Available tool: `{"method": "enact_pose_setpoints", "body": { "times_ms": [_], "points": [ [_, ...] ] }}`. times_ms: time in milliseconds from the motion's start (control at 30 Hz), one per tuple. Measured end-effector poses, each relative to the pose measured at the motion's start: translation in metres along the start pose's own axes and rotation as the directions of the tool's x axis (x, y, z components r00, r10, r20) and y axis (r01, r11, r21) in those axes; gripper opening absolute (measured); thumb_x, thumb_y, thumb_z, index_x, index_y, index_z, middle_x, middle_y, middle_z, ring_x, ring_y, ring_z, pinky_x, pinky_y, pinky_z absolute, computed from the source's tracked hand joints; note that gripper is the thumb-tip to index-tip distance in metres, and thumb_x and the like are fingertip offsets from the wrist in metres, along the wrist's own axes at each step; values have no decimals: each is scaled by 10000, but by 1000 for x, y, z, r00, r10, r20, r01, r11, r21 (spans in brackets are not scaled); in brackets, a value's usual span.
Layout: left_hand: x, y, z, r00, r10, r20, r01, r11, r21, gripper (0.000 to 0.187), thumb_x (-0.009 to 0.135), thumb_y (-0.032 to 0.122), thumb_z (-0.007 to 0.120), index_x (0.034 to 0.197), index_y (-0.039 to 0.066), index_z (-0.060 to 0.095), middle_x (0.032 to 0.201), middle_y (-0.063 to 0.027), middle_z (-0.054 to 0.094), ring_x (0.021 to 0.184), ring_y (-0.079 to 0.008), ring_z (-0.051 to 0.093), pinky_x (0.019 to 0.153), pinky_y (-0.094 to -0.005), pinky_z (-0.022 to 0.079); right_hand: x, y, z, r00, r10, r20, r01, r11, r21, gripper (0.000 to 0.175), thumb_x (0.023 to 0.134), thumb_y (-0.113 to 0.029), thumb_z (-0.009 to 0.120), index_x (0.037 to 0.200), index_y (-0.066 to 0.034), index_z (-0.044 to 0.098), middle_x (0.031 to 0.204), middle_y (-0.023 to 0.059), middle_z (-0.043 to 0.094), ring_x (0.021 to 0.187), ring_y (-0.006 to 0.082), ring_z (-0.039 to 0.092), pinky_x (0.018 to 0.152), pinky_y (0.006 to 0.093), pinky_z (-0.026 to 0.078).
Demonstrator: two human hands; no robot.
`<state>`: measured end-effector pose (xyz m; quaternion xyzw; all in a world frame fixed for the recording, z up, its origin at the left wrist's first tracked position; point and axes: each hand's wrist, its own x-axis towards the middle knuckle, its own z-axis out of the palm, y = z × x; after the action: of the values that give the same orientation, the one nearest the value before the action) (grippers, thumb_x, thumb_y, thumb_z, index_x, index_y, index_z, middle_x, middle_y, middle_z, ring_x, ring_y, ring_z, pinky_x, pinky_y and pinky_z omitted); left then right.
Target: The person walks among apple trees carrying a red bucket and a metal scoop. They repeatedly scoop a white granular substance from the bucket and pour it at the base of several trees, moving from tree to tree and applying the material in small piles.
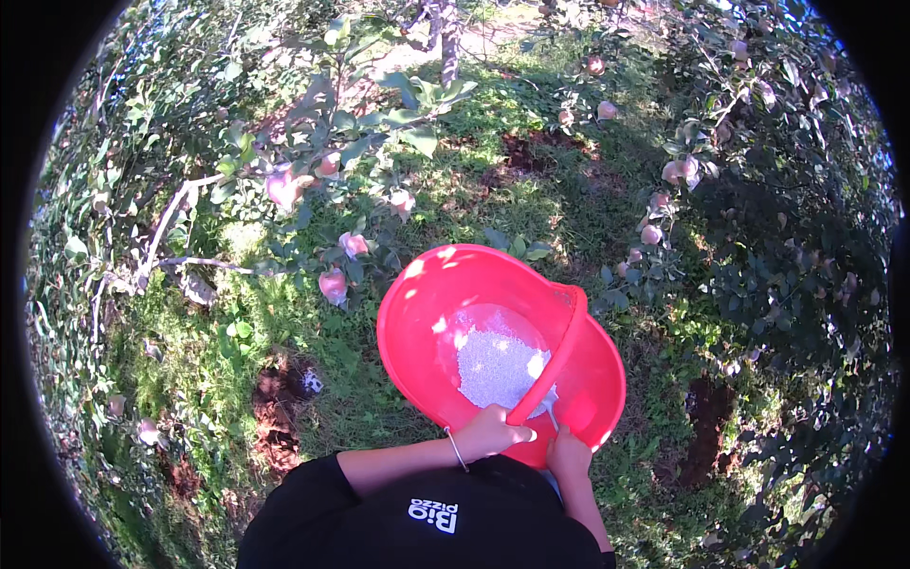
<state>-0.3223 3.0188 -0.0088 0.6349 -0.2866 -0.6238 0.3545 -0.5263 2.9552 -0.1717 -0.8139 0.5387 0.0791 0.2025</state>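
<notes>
A red plastic basket (426,334) with an arched handle (561,355) is held in front of my body, above the grass. My left hand (492,432) grips the near end of that handle, and a bangle circles the wrist. Pale granules (498,366) lie in a heap on the basket's bottom. My right hand (569,456) is at the near rim, closed around the stem of a pale metal spoon or small scoop (552,412). The tool's head reaches to the edge of the granules; its exact shape is partly hidden behind the basket's handle.
Apple branches (167,220) with pink apples (333,284) hang close on the left. More apples (651,235) hang among dense leaves on the right. Dug patches of reddish soil (276,419) break the grass on both sides, and a tree trunk (450,46) stands ahead.
</notes>
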Motion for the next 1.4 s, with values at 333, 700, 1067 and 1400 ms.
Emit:
{"method": "enact_pose_setpoints", "body": {
  "times_ms": [333, 700, 1067, 1400],
  "points": [
    [115, 87, 81, 997, -65, -45, 64, 997, -33, 300, 820, 270, 725, 796, -21, 658, 541, -13, 513, 470, -86, 487, 446, -281, 383, 119, 128, -90, 990, -140, -4, 140, 989, -54, 318, 853, -304, 613, 985, -28, 527, 731, 195, 666, 693, 401, 676, 643, 524, 533],
    [199, 122, 90, 976, 153, -154, -157, 987, -13, 219, 865, 265, 709, 820, 54, 672, 557, 69, 458, 487, -27, 429, 432, -233, 309, 218, 145, -133, 955, -222, 196, 239, 969, -67, 350, 884, -315, 584, 1062, -24, 504, 782, 187, 681, 725, 378, 688, 659, 512, 545],
    [293, 200, -41, 922, -115, -369, -38, 923, -384, 229, 864, 198, 699, 736, 69, 559, 494, 45, 417, 366, -55, 377, 345, -242, 256, 397, 51, -183, 841, -537, 68, 541, 839, -65, 361, 881, -240, 604, 1183, -43, 619, 887, 127, 603, 830, 300, 633, 703, 427, 538],
    [331, 247, -146, 820, -197, -537, -120, 858, -499, 277, 859, 169, 701, 666, 78, 525, 466, 34, 405, 341, -65, 366, 332, -251, 245, 531, -53, -203, 634, -771, 60, 763, 636, 115, 196, 843, -232, 658, 970, -94, 716, 828, 118, 610, 816, 300, 613, 694, 439, 526]
  ]
}}
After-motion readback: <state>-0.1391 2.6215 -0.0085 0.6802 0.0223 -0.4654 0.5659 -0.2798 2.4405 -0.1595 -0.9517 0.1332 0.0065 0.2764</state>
